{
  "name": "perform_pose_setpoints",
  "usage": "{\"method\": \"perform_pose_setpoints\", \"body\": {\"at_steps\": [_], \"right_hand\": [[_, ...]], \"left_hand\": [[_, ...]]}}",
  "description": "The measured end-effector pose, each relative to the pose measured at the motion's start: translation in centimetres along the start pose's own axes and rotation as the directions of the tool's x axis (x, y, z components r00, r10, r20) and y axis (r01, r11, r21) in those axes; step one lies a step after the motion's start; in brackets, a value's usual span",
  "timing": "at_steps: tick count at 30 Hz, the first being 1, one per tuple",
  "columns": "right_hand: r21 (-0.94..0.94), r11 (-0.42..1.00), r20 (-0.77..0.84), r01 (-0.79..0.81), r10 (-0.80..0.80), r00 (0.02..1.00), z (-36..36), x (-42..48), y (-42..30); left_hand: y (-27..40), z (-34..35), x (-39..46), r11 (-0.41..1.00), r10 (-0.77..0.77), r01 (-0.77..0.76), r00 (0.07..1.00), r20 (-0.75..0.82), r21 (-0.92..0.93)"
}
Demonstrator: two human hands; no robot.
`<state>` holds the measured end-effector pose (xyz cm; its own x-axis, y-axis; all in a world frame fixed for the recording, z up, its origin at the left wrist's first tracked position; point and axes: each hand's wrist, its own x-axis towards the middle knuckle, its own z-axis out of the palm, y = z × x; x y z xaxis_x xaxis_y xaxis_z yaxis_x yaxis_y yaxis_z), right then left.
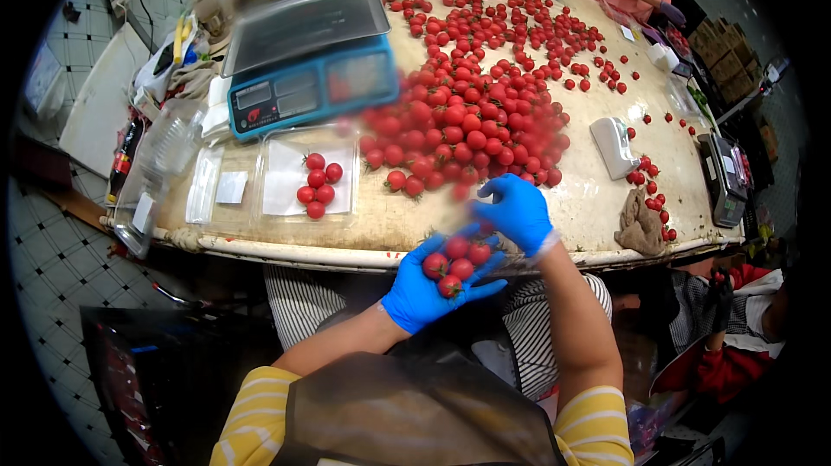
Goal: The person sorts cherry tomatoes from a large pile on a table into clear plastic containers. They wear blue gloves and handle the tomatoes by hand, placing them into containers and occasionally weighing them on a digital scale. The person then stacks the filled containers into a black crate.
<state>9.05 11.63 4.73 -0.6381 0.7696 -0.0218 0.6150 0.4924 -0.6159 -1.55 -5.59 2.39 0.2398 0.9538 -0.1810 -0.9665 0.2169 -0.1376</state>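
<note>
My left hand [434, 287], in a blue glove, is palm up at the table's near edge and cradles several cherry tomatoes [461, 269]. Just above it, to the right, my right hand [516, 209], gloved too, has its fingers bent; a blurred red tomato shows by its fingertips, and whether it is gripped I cannot tell. Beyond both hands spreads a large heap of cherry tomatoes [472, 122]. To the left lies a clear plastic tray [356, 196] with a white paper liner [284, 171] and several tomatoes in it.
A blue digital scale [311, 83] stands behind the tray. Clear plastic containers [170, 135] lie at the left. A white dispenser-like object [613, 148], a brown cloth [639, 222] and another scale [724, 180] are at the right. Other people are at the far side and lower right.
</note>
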Motion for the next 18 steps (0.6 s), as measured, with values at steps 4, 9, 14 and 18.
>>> {"method": "perform_pose_setpoints", "body": {"at_steps": [4,9,14,18], "right_hand": [[-0.192,0.981,-0.085,-0.036,0.020,0.996,3.1,1.3,-0.2],[-0.128,0.991,-0.198,0.033,-0.058,0.978,3.3,0.7,-0.5],[-0.043,0.981,-0.335,0.191,-0.194,0.922,2.1,-1.1,-0.6],[0.157,0.987,-0.248,0.034,0.006,0.969,-0.1,-2.3,-0.9]], "left_hand": [[0.4,-0.7,-0.4,1.000,0.002,-0.002,1.000,0.006,-0.028],[0.9,-1.0,-0.9,0.999,-0.009,0.010,0.999,0.034,-0.039],[0.8,-0.6,-1.1,1.000,-0.014,0.014,1.000,0.004,0.011],[0.7,-1.1,-1.1,0.999,-0.036,0.036,0.999,0.007,-0.006]]}}
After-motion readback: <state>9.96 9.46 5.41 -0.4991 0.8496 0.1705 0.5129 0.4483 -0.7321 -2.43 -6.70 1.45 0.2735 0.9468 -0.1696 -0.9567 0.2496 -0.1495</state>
